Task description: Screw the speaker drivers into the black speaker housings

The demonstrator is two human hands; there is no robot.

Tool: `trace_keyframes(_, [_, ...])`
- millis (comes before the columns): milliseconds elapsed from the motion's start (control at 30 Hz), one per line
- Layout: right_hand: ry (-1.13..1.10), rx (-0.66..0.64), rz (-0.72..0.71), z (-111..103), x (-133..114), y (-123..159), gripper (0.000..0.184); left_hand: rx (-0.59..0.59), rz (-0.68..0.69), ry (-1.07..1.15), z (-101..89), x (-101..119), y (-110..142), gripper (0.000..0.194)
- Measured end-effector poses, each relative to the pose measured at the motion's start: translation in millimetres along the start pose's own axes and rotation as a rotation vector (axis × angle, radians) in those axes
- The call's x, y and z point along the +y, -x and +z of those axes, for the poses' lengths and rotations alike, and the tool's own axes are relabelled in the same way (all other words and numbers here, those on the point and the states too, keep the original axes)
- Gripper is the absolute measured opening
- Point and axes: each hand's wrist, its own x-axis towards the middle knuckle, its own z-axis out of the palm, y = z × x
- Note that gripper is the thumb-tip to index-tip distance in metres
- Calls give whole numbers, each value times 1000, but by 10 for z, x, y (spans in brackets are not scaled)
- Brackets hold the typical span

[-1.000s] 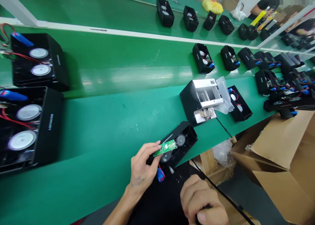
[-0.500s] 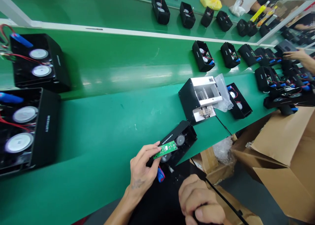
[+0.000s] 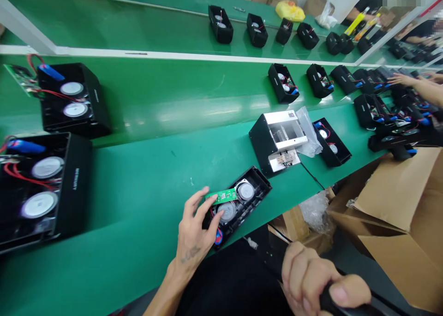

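My left hand [image 3: 194,228] is spread over a black speaker housing [image 3: 254,175] on the bench, its fingers apart. Its fingertips are at the left end of a green circuit board [image 3: 223,196], which lies along the housing's upper side. Inside the housing are two round speaker drivers [image 3: 245,190], and a blue battery [image 3: 218,236] shows at its lower end, near my thumb. At the lower right, my right hand [image 3: 311,274] is closed around a black handle [image 3: 327,300]; what tool it belongs to is unclear. A small white connector [image 3: 252,243] shows just below the housing.
A black and white machine [image 3: 261,143] stands beyond the housing, with a plastic bag [image 3: 309,136] against it. Several more speaker housings [image 3: 83,182] are at left, on the belt and at right. Open cardboard boxes [image 3: 384,191] stand at right. A co-worker's arm [image 3: 420,87] reaches over the far-right housings.
The housing has been tipped so its open side faces up. My left fingers have spread from their pinch on the circuit board. My right hand has moved right with the black handle.
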Motion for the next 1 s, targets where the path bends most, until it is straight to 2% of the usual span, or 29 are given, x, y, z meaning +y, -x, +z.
trace_keyframes(67, [-27, 138, -31, 79, -57, -128, 15, -44, 163, -42, -104, 54, 11, 45])
trace_keyframes(167, [-30, 168, -8, 159, -113, -251, 17, -252, 375, -35, -183, 217, 35, 43])
trace_keyframes(267, [-84, 148, 25, 176, -143, -234, 18, -369, 443, -7, -126, 382, 52, 30])
trace_keyframes(400, [-168, 161, 27, 96, -109, -154, 21, -347, 463, 100, 5, 518, 95, 18])
trace_keyframes(467, [-242, 18, -34, 6, -59, -174, 15, -323, 460, 135, 39, 561, 129, 18])
trace_keyframes(533, [-290, -228, -155, -88, -8, -216, 9, -311, 464, 150, 41, 580, 152, 21])
trace_keyframes(567, [-267, -318, -183, -124, 12, -229, 13, -316, 466, 143, 29, 573, 153, 24])
trace_keyframes(600, [-216, -356, -177, -147, 25, -231, 19, -332, 468, 125, 8, 551, 146, 26])
trace_keyframes(633, [-152, -341, -144, -158, 31, -219, 27, -348, 466, 95, -22, 513, 133, 28])
trace_keyframes(700, [-52, -257, -59, -146, 25, -168, 35, -316, 410, 12, -101, 389, 101, 35])
trace_keyframes(733, [-41, -233, -56, -129, 18, -141, 32, -263, 344, -25, -145, 308, 90, 44])
trace_keyframes(800, [-40, -207, -85, -89, 9, -106, 22, -153, 152, -57, -218, 133, 98, 69])
trace_keyframes(833, [-29, -188, -89, -72, 11, -104, 19, -146, 53, -53, -241, 52, 120, 80])
trace_keyframes(867, [-9, -165, -79, -60, 20, -111, 19, -182, -26, -41, -253, -17, 154, 90])
trace_keyframes(933, [22, -175, -59, -57, 52, -145, 22, -308, -92, -8, -249, -106, 244, 99])
trace_keyframes(1000, [82, -287, -36, -87, 89, -182, 26, -379, -67, 25, -223, -127, 335, 89])
